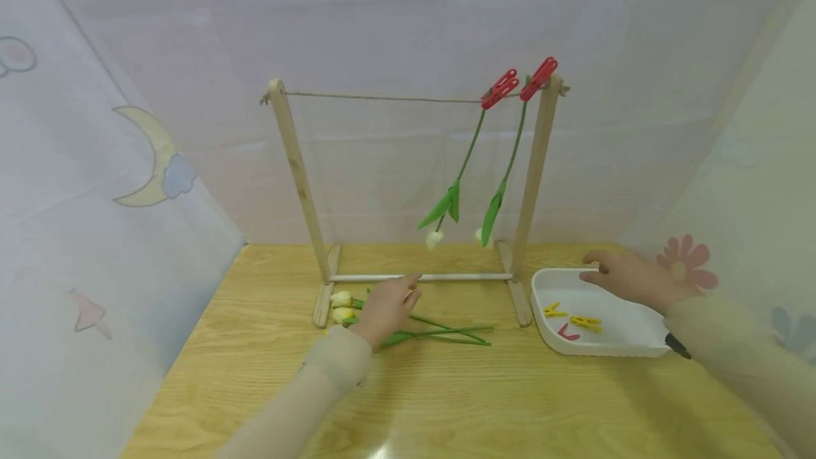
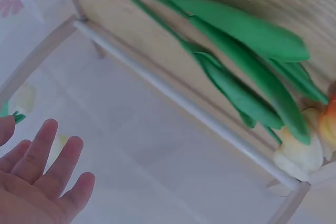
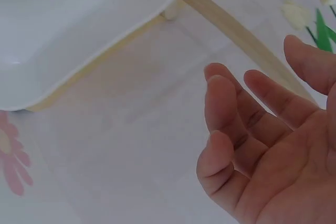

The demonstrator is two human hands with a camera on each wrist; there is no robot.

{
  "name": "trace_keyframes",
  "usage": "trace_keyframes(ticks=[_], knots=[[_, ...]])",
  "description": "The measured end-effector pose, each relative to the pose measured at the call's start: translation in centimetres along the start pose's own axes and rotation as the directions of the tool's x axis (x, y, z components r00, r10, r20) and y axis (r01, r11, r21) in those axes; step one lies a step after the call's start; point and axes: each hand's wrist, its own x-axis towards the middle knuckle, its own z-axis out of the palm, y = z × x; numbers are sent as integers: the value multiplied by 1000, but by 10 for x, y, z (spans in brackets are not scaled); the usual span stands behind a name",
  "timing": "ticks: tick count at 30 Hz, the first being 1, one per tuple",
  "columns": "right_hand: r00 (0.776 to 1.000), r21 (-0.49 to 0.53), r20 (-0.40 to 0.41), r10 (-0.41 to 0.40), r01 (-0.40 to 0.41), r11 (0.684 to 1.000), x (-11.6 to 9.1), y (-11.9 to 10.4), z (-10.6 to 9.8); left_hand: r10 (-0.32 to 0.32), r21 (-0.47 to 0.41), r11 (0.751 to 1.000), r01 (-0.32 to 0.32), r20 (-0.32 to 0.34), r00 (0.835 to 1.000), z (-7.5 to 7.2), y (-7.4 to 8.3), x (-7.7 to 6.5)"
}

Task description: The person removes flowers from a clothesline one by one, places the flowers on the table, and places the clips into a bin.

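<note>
My left hand (image 1: 387, 309) is over the artificial tulips on the table, fingers apart and holding nothing. Beneath it lie crossed green stems (image 1: 452, 335), with pale yellow-white tulip heads (image 1: 343, 315) to its left. In the left wrist view an orange tulip head (image 2: 328, 121) shows beside a white one (image 2: 300, 153). My right hand (image 1: 631, 278) hovers over the far right part of a white tray (image 1: 542, 335), fingers loosely bent, nothing between them. The tray holds yellow clothespins (image 1: 586, 324) and a red clothespin (image 1: 567, 333).
A wooden frame (image 1: 298, 176) with a string (image 1: 382, 98) stands behind. Two white tulips (image 1: 435, 239) hang head down at the string's right end, held by red clothespins (image 1: 500, 89). A white rod (image 1: 459, 277) joins the frame's posts low down. A printed cloth surrounds the table (image 1: 446, 402).
</note>
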Motion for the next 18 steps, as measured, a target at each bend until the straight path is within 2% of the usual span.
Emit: trace_keyframes(ticks=[4,7,12,14,18], knots=[[999,-12,-39,-21,20,1000,-2,-18,-16,-65,-123,990,67,20,998,-16,5,2],[995,-61,-81,-53,48,997,-5,-32,-28,-79,-181,980,81,20,997,-30,11,2],[972,-122,-205,-112,88,989,-7,-59,-43,-43,-143,989,43,2,999,-49,21,9],[954,-136,-266,-137,104,985,-7,-69,-48,-26,-119,993,25,-4,1000,-56,24,13],[916,-168,-351,-195,144,975,-6,-82,-53,-19,-134,991,20,8,1000,-69,30,21]])
